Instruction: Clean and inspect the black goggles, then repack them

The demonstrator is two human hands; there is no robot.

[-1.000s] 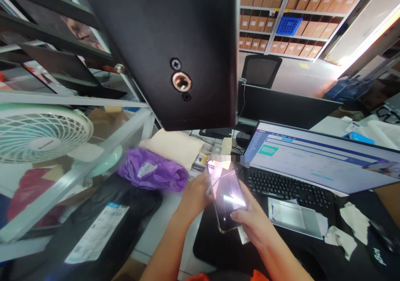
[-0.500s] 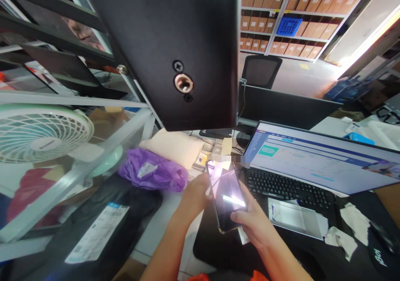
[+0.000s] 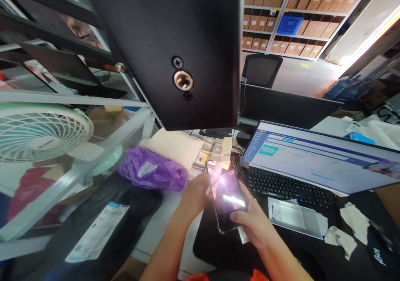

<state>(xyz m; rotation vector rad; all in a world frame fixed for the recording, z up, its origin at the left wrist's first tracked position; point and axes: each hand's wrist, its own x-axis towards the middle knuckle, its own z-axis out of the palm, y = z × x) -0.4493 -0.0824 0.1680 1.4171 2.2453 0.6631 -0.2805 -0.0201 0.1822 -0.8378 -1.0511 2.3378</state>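
Observation:
A dark smartphone [image 3: 228, 208] is held tilted above the black desk mat, its screen bright with reflected light. My right hand [image 3: 251, 218] grips it by the right edge, thumb lying over the lower part of the screen. Against the left edge is my left hand [image 3: 197, 193], closed, with its fingertips partly hidden behind the phone. A piece of white paper or card [image 3: 243, 234] shows under the phone beside my right hand. Just left of my left hand lies a purple plastic package [image 3: 156, 170] with a label.
A black box-like device [image 3: 203, 35] hangs overhead. On the right are a lit monitor [image 3: 312, 160], a black keyboard [image 3: 287, 187], a clear tray [image 3: 293, 218] and crumpled tissues [image 3: 340, 241]. At left stand a fan [image 3: 43, 133] and a black parcel [image 3: 131, 202]; a cream pouch [image 3: 175, 145] lies behind the purple package.
A bright glare spot now shows on the upper part of the phone screen, which looks pinker. Both hands and the phone have stayed almost in place.

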